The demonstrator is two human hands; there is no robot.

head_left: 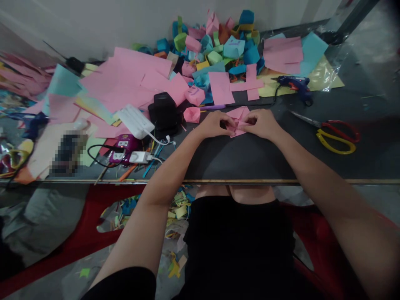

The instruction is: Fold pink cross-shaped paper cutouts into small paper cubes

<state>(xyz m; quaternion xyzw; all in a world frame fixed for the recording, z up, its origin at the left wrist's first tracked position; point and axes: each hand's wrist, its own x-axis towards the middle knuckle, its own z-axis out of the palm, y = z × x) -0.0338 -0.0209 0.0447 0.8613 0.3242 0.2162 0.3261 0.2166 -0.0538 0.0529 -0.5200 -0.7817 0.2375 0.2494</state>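
Observation:
A pink piece of folded paper (240, 113) lies on the dark table in front of me. My left hand (216, 123) pinches its left side, thumb and fingers closed on a fold. From the other side my right hand (261, 123) grips the right part of the same paper, fingertips close to those of the left. Creases run across its middle, though the fingers cover part of them. Just left of the hands sits a small pink folded paper box (191, 114), with a purple pen (214, 107) behind it.
Scissors (336, 131) with red and yellow handles and a blue glue gun (293, 85) lie to the right. Colourful paper boxes (234, 48) pile up at the back. Pink sheets (125, 79), a white charger (136, 121) and a purple power socket (125, 148) crowd the left.

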